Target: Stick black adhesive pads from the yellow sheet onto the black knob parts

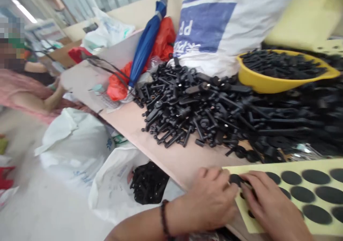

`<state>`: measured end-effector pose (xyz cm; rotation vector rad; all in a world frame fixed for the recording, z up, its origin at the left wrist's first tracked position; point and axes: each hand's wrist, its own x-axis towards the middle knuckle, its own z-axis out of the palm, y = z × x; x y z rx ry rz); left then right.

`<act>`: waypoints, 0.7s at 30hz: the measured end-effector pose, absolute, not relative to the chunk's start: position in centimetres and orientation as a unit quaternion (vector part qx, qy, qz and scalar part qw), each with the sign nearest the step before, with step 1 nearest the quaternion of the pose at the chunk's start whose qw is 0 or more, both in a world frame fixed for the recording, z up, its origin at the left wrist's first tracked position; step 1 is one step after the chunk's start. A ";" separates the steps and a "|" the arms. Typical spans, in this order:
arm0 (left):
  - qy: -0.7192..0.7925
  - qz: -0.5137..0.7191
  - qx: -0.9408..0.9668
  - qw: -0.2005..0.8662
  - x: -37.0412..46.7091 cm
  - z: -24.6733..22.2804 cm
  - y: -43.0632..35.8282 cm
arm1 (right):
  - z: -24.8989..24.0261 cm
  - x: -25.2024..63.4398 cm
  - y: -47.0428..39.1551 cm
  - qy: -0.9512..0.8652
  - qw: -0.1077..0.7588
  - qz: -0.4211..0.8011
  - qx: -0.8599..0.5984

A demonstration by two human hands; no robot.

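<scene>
A pale yellow sheet (288,166) with rows of black round pads (302,194) lies at the table's lower right. My left hand (210,198), with a dark beaded bracelet (164,219) on its wrist, is closed at the sheet's left edge; what its fingers pinch is hidden. Beside it, my right hand (270,205) rests over the sheet, thumb and fingers pinched near a black round pad (235,179) between the two hands. Whether that pad is still stuck to the sheet is not clear. Past the hands lies a large pile of black plastic parts (193,108).
A yellow basin (265,83) of small black parts stands behind the pile, near a white sack (222,23). A blue umbrella (146,44) and red bags (117,87) lie further left. An open white sack (107,187) sits below the table edge. Another person (32,91) is at far left.
</scene>
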<state>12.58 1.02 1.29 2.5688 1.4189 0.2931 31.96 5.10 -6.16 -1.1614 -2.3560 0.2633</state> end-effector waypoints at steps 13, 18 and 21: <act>0.498 0.110 0.859 0.044 13.4 -1.4 2.0 | -6.0 31.6 5.7 -0.852 0.260 0.070 -0.450; 0.502 0.115 0.856 0.050 13.5 -1.9 2.1 | -5.0 30.4 6.1 -0.843 0.253 0.114 -0.461; 0.499 0.119 0.858 0.042 13.6 -2.4 2.2 | -4.5 30.4 6.2 -0.830 0.256 0.146 -0.474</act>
